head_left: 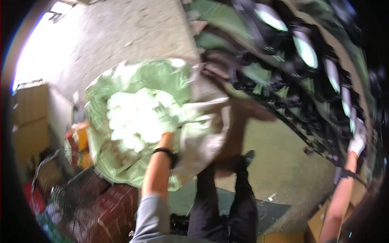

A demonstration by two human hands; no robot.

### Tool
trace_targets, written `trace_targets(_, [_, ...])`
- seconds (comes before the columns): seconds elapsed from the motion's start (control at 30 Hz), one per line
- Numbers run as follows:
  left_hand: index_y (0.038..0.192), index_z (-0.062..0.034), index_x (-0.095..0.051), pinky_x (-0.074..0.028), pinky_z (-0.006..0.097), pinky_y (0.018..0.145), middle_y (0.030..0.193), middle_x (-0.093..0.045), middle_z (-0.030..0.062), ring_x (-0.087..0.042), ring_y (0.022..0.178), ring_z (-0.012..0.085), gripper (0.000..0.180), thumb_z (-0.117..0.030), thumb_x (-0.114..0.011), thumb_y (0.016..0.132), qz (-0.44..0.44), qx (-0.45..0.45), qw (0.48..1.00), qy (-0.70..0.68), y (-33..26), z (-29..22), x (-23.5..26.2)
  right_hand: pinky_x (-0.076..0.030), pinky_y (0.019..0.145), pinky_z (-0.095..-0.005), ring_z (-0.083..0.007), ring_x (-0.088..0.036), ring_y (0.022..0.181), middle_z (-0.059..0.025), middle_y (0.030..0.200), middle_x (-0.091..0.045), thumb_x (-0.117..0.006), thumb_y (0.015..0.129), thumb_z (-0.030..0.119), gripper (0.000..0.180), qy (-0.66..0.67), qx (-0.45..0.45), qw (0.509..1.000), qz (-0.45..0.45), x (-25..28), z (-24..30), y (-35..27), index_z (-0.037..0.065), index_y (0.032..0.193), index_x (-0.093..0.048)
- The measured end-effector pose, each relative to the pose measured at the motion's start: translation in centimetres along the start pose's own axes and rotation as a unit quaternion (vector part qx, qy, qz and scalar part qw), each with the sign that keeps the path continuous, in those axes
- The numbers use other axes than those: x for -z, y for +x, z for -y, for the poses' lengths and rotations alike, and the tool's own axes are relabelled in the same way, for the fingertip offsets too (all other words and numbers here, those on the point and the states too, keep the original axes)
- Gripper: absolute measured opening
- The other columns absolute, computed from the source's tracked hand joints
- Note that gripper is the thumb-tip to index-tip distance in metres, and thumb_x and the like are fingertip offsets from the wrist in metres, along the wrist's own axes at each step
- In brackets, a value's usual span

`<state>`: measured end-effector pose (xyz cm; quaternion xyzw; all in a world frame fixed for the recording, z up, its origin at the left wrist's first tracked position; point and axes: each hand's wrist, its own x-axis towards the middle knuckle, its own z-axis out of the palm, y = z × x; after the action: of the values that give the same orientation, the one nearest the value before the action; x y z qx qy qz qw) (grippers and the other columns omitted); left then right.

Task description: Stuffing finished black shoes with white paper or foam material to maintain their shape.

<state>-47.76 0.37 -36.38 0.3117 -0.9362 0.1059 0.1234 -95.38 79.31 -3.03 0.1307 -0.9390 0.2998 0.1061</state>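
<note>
My left hand [167, 118], in a pale glove, reaches into a large green woven sack [94, 133]. Inside the sack lies a heap of white pieces [131, 117], too bright to make out their kind. The fingers blend into the glare, so their grip is hidden. Far out to the right, my white-gloved right hand [358, 139] is at the end of a black frame [279, 97] that carries a row of pale oval pieces [306, 49]. Its fingertips are close to the lowest of these, but blur hides whether they hold it.
Brown cardboard boxes [30, 115] are stacked at the left. A round wire fan guard [77, 202] and dark red wrapped bundles [115, 206] lie at the lower left. More cardboard [320, 222] stands at the lower right. My legs [204, 206] show below the sack.
</note>
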Motion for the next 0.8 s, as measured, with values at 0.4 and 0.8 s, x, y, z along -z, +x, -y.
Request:
trace_targets(0.4, [0.167,0.0012,-0.030,-0.051,0.056,0.110,0.143,-0.051,0.0310,-0.055,0.131,0.0474,0.110,-0.016,-0.089,0.075,0.120,0.206,0.896,-0.374,-0.2,-2.3,20.0,-0.059,0.104,-0.0432,-0.0317,-0.070,0.126,-0.0230,0.146,-0.067,-0.060,0.111,0.013,0.039,-0.030,0.031,0.999,0.005,-13.1,29.8,-18.5,-0.005,0.145,-0.066])
trace_targets(0.8, [0.131,0.0006,-0.066,-0.055,0.049,0.108,0.127,-0.070,0.0275,-0.066,0.131,0.0423,0.056,-0.017,-0.083,0.082,0.306,0.172,0.812,-0.467,6.2,1.9,21.0,-0.059,0.108,-0.0446,-0.0257,-0.067,0.122,-0.0147,0.140,-0.056,-0.071,0.100,0.008,0.071,0.481,-0.177,0.830,0.218,-26.3,47.2,-23.0,0.001,0.159,-0.033])
